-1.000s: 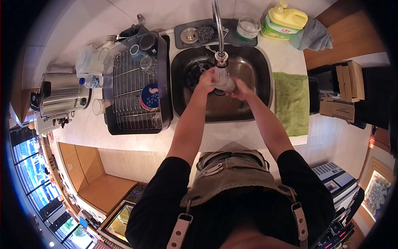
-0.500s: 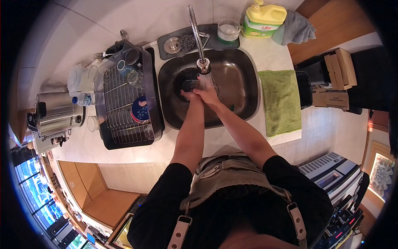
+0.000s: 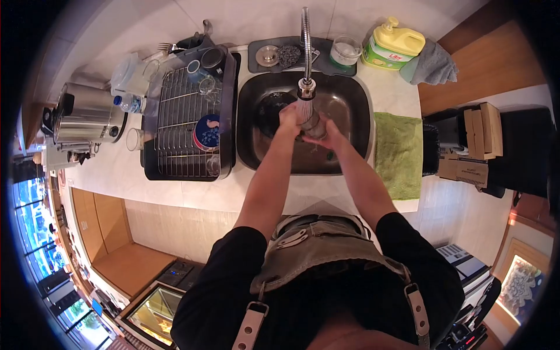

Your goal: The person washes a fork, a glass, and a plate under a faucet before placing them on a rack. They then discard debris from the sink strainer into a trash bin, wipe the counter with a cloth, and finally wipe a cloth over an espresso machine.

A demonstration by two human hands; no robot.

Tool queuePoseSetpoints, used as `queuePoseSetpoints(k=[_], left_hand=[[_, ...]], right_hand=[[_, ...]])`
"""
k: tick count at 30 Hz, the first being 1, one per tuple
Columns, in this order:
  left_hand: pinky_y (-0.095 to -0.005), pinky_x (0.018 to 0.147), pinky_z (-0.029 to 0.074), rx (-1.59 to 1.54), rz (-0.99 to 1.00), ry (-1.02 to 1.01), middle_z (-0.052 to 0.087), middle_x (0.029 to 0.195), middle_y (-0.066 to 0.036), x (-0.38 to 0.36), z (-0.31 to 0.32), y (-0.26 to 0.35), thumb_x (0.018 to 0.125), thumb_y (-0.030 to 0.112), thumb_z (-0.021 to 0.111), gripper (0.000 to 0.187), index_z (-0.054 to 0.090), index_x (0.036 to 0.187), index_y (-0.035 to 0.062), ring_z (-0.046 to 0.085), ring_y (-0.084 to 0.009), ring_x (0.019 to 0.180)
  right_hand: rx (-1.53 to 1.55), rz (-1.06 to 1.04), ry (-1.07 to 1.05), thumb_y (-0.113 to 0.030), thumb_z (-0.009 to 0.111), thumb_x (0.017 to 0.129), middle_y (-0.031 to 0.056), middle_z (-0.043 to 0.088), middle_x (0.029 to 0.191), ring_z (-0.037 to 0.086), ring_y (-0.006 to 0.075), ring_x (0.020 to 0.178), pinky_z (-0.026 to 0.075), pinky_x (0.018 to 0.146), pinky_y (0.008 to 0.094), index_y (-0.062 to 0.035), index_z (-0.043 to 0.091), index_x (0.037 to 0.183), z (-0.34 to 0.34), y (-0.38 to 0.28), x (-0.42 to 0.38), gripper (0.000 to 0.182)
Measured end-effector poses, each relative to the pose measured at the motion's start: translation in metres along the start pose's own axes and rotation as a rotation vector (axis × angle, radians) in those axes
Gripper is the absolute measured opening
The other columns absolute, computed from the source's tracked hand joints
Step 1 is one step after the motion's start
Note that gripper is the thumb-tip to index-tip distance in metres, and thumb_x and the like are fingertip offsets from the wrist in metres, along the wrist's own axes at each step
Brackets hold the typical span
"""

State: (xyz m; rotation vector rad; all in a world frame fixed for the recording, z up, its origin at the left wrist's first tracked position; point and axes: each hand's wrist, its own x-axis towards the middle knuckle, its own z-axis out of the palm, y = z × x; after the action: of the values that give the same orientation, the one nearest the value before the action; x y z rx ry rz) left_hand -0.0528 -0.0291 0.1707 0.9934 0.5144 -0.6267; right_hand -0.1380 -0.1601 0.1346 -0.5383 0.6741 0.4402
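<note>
Water runs from the spring-neck faucet (image 3: pixel 306 88) into the dark sink (image 3: pixel 245 140). Under the stream, a clear glass (image 3: pixel 315 126) is held between both hands. My left hand (image 3: pixel 289 119) closes on its left side, fingers partly hidden by the water and glass. My right hand (image 3: pixel 328 137) curls round its right side and lower part. A dark round dish (image 3: pixel 273 111) lies in the sink, left of my left hand.
A dish rack (image 3: pixel 175 125) with cups and glasses stands left of the sink. Behind it are a tray (image 3: pixel 256 57) with a scrubber and a yellow soap jug (image 3: pixel 394 45). A green towel (image 3: pixel 398 154) lies right; a steel pot (image 3: pixel 87 114) stands far left.
My hands have moved apart and rightward within the sink, away from the dark dish, and the glass now shows between them under the stream. The camera view has shifted slightly.
</note>
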Motion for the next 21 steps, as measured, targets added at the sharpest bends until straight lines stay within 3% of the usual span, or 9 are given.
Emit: queuePoseSetpoints(k=[1,4,7,10,12,16,17,19,21], left_hand=[[-0.0385,0.076,0.056,-0.097,0.21,0.127,0.072,0.098,-0.011,0.034,-0.009,-0.031,0.098,0.008,0.049,0.023,0.071,0.105,0.0027,0.07,-0.023,0.085],[-0.0379,0.075,0.056,0.149,-0.015,-0.342,0.072,0.097,-0.01,0.017,-0.005,0.014,0.096,0.006,0.05,0.024,0.071,0.106,0.0006,0.07,-0.0235,0.083],[-0.0356,0.074,0.056,0.043,0.196,-0.011,0.073,0.095,-0.009,0.009,0.005,-0.002,0.094,0.004,0.051,0.024,0.071,0.107,-0.0003,0.069,-0.0208,0.08],[-0.0356,0.078,0.056,0.12,0.224,-0.13,0.071,0.097,-0.008,0.02,-0.009,-0.008,0.096,0.005,0.046,0.024,0.069,0.102,0.0021,0.069,-0.0227,0.085],[-0.0363,0.077,0.056,0.259,0.051,-0.053,0.071,0.097,-0.009,-0.012,0.009,0.028,0.096,0.004,0.044,0.025,0.069,0.101,0.0026,0.069,-0.0232,0.086],[-0.0361,0.081,0.056,0.193,0.414,-0.033,0.072,0.103,-0.011,0.084,-0.028,-0.042,0.095,0.003,0.044,0.03,0.07,0.109,0.0024,0.069,-0.0239,0.09],[-0.036,0.083,0.055,0.076,0.211,-0.306,0.071,0.105,-0.011,0.072,-0.031,-0.023,0.094,0.004,0.047,0.028,0.068,0.113,-0.0003,0.069,-0.0244,0.093],[-0.0373,0.084,0.055,0.021,0.263,-0.013,0.071,0.105,-0.012,0.016,0.003,0.001,0.09,-0.004,0.045,0.032,0.068,0.113,-0.0023,0.068,-0.0247,0.094],[-0.0389,0.083,0.055,0.015,0.296,0.027,0.069,0.103,-0.011,0.021,0.003,-0.002,0.087,-0.006,0.046,0.033,0.068,0.11,-0.0013,0.067,-0.0259,0.093]], right_hand=[[0.134,-0.171,0.118,-0.048,0.035,0.102,0.0138,0.061,0.124,0.064,0.0307,0.103,0.059,0.076,0.0442,-0.0066,0.056,0.128,0.032,0.0,-0.015,0.053],[0.193,0.231,-0.532,-0.047,0.039,0.101,0.0137,0.061,0.124,0.061,0.0303,0.109,0.057,0.082,0.0464,-0.0087,0.055,0.129,-0.056,0.013,0.052,0.05],[0.098,-0.144,0.25,-0.048,0.036,0.101,0.0149,0.064,0.116,0.064,0.0317,0.098,0.058,0.074,0.0433,-0.0079,0.058,0.124,0.028,0.002,0.006,0.051],[0.133,0.111,-0.055,-0.046,0.039,0.102,0.0149,0.061,0.122,0.061,0.0313,0.106,0.056,0.085,0.0453,-0.0088,0.054,0.13,-0.019,0.007,0.032,0.05],[0.087,-0.065,0.052,-0.043,0.039,0.102,0.0139,0.062,0.117,0.062,0.03,0.097,0.057,0.076,0.0418,-0.0088,0.054,0.129,0.006,-0.001,0.017,0.047],[0.194,0.132,-0.293,-0.046,0.044,0.101,0.0108,0.064,0.114,0.062,0.0272,0.101,0.056,0.077,0.0431,-0.0109,0.058,0.125,-0.048,0.004,0.055,0.045],[0.178,0.047,-0.161,-0.046,0.044,0.101,0.0105,0.064,0.113,0.063,0.0264,0.098,0.057,0.073,0.0411,-0.0104,0.058,0.125,-0.037,0.004,0.048,0.045],[0.133,-0.125,0.1,-0.045,0.043,0.101,0.01,0.064,0.111,0.063,0.0248,0.092,0.057,0.066,0.0369,-0.0093,0.058,0.124,0.001,-0.004,0.026,0.045],[0.1,0.041,-0.309,-0.047,0.046,0.1,0.0099,0.063,0.114,0.064,0.0235,0.091,0.057,0.068,0.0355,-0.0083,0.057,0.124,-0.031,-0.021,0.035,0.047]])
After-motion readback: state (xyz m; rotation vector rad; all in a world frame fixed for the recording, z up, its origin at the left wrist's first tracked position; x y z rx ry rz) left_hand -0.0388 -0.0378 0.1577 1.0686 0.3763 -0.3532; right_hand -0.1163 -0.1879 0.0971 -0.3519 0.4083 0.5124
